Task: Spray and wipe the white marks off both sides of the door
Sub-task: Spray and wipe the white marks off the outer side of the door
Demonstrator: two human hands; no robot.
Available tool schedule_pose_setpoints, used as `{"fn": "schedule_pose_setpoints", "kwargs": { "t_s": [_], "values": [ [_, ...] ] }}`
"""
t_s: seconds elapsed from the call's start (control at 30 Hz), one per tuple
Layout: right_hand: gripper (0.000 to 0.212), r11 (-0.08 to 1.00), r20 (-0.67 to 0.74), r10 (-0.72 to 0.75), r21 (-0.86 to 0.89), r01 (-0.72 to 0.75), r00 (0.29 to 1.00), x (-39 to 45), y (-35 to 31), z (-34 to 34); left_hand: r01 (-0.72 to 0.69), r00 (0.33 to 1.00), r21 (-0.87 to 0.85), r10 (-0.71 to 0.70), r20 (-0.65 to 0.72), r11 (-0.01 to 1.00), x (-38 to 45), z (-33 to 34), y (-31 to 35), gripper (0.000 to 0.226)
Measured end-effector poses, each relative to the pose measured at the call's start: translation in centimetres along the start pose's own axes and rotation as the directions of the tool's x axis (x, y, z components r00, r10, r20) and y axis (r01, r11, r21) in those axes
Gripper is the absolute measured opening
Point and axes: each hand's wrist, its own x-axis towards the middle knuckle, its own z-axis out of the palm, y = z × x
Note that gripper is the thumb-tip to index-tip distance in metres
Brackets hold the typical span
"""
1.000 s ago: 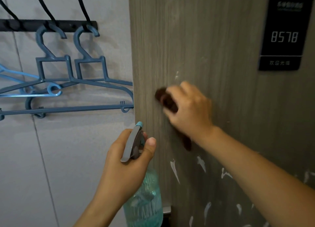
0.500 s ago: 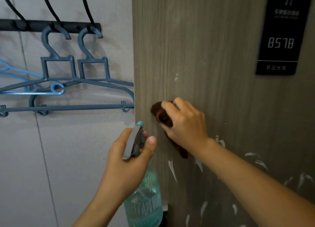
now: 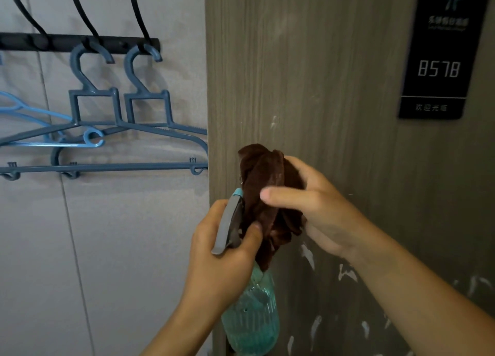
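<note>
Gripping spray bottle (image 3: 250, 321) at trigger head in left hand (image 3: 222, 256), thumb pinching brown cloth (image 3: 263, 195). Right hand (image 3: 318, 211) curled round same bunched cloth, held just off door (image 3: 321, 74). White marks (image 3: 308, 256) remaining on lower door. Hangers (image 3: 107, 130) on wall rack, left.

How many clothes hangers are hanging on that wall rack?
3 visible: two dark blue hangers side by side on the rack's hooks, one light blue hanger left, partly cut off; more may be hidden.

White marks (image 3: 308, 255) smear the wood-grain door (image 3: 321, 74), which bears a black number plate (image 3: 442, 61); a wall rack (image 3: 80, 43) carries blue hangers (image 3: 112, 125)
</note>
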Motion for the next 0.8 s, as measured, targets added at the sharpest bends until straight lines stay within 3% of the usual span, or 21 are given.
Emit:
{"fn": "schedule_pose_setpoints", "kwargs": {
  "t_s": [0.1,0.23,0.33,0.43,0.5,0.57,0.63,0.7,0.8],
  "values": [
    [0.058,0.999,0.026,-0.041,-0.012,0.041,0.999,-0.6,0.4,-0.7,-0.008,1.000,0.017,0.008,-0.002,1.000,0.1,0.0,-0.1,0.016],
    [0.035,0.986,-0.151,-0.159,-0.063,0.151,0.976,-0.5,0.7,-0.6,-0.029,1.000,0.070,0.029,0.001,0.997,0.2,0.1,0.1,0.018],
    [0.029,0.916,-0.335,-0.380,-0.262,0.302,0.862,1.0,-1.3,-1.3,-0.020,0.999,0.086,0.023,-0.040,0.996,0.3,-0.4,0.4,0.031],
    [0.042,0.635,-0.354,-0.718,-0.685,0.356,0.600,3.5,-4.1,-2.9,-0.006,0.999,0.100,0.011,-0.045,0.995,0.6,-1.2,0.5,0.035],
    [0.058,0.340,-0.215,-0.844,-0.923,0.180,0.491,5.4,-5.0,-3.9,-0.017,0.999,0.107,0.022,-0.046,0.994,0.7,-1.7,0.5,0.034],
    [0.071,0.086,-0.072,-0.855,-0.996,0.003,0.513,7.4,-5.1,-4.2,-0.025,0.998,0.104,0.031,-0.053,0.994,0.9,-2.1,0.5,0.033],
    [0.077,-0.069,0.027,-0.824,-0.996,-0.053,0.566,9.0,-4.6,-4.0,-0.026,0.998,0.107,0.032,-0.054,0.994,1.0,-2.5,0.4,0.030],
    [0.077,-0.144,0.090,-0.813,-0.988,-0.049,0.575,9.9,-3.8,-4.2,-0.024,0.998,0.109,0.030,-0.052,0.994,1.1,-2.8,0.4,0.029],
    [0.079,-0.136,0.105,-0.800,-0.991,-0.009,0.590,9.9,-3.2,-4.2,-0.019,0.998,0.109,0.025,-0.058,0.994,1.2,-3.0,0.1,0.027]
  ]
}}
